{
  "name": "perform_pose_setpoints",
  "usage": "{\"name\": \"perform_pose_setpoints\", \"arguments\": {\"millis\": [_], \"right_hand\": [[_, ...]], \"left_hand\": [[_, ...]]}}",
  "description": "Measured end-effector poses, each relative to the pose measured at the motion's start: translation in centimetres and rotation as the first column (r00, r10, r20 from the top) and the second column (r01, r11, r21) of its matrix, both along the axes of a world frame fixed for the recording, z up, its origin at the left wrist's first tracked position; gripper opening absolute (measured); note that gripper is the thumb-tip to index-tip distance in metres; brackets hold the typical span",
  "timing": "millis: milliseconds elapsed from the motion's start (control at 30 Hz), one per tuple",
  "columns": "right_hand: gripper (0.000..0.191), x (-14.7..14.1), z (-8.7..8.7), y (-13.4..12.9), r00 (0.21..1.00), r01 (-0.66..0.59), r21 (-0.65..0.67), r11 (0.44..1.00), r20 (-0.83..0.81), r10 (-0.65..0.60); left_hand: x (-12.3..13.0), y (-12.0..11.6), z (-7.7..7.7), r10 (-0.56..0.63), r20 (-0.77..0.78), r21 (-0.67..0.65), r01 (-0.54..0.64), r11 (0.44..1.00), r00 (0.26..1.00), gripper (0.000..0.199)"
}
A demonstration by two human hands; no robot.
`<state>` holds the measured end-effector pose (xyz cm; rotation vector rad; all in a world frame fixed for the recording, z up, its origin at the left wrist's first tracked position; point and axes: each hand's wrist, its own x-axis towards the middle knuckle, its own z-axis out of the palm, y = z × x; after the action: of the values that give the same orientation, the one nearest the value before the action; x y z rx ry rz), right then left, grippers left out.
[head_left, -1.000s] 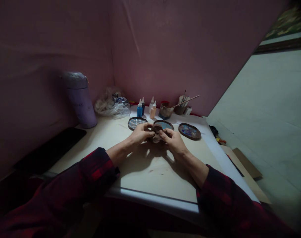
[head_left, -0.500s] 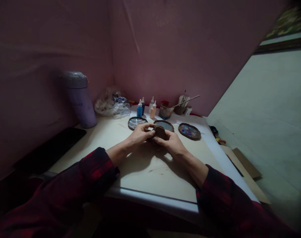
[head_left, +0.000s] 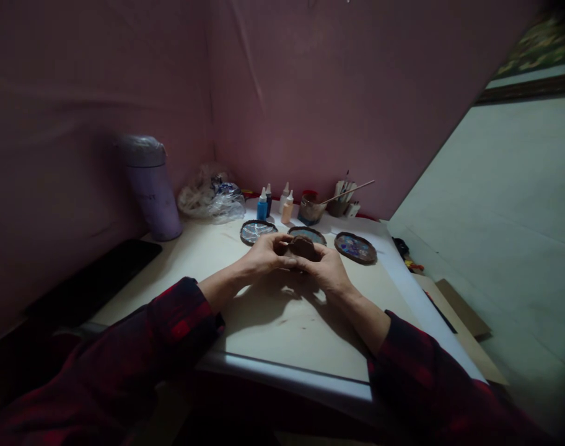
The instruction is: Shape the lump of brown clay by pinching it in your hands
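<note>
Holding the brown lump (head_left: 303, 248) between your left hand (head_left: 264, 253) and your right hand (head_left: 329, 267), you have it in front of you, above the middle of the tabletop (head_left: 208, 266), and its shadow falls below. Compared with half a second ago, the hands themselves are almost in the same place, but the thumbs have changed. Then the left thumb was pressing at the left edge of the lump; now both thumbs lie low across its near side and their tips come together. One second ago a paler, uneven face of the lump was turned to you; now you see a darker, rounded one. The fingers (head_left: 277, 237) are closed around the lump from both sides, narrow, only as wide as the piece.

The rounded edge of the lump points upward. Its long axis seems to run from left to right, from one hand to the other, but the thumbs cover the lower part, so I cannot tell this surely. Just beyond your hands is the middle dish (head_left: 307, 231), partly hidden by them; it has stayed where it was.
</note>
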<state>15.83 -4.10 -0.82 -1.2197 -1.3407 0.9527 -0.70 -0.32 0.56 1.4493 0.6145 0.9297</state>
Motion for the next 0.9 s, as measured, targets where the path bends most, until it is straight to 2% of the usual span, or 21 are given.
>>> {"name": "perform_pose_setpoints", "arguments": {"millis": [100, 333, 533, 767, 833, 900], "right_hand": [[0.050, -0.1, 0.4, -0.3, 1.000, 0.000, -0.011, 1.000, -0.009, 0.000], [0.044, -0.2, 1.1, -0.9, 0.999, 0.006, -0.009, 1.000, -0.043, -0.006], [0.043, -0.5, 0.5, -0.8, 0.999, 0.027, 0.015, 1.000, 0.027, -0.027], [0.040, 0.1, -0.7, 0.2, 0.999, 0.028, 0.081, 0.996, 0.025, -0.030], [0.041, 0.1, -0.7, 0.3, 1.000, 0.002, 0.084, 0.996, 0.020, -0.004], [0.042, 0.1, -0.5, 0.3, 0.999, -0.039, 0.079, 0.996, 0.013, 0.038]], "left_hand": [[-0.1, 0.1, 0.1, -0.061, 0.042, -0.067, 0.064, 0.996, 0.997, 0.050], [0.0, 0.1, 0.3, -0.073, 0.065, -0.082, 0.079, 0.993, 0.995, 0.049], [0.3, -0.1, 0.1, 0.056, 0.080, -0.074, -0.051, 0.996, 0.995, 0.039], [0.2, -0.1, 0.0, 0.022, 0.038, -0.077, -0.019, 0.997, 0.999, 0.042], [0.1, 0.0, 0.0, 0.024, 0.021, -0.083, -0.022, 0.996, 0.999, 0.038], [0.0, 0.2, -0.1, 0.073, -0.005, -0.066, -0.073, 0.995, 0.997, 0.029]]}}
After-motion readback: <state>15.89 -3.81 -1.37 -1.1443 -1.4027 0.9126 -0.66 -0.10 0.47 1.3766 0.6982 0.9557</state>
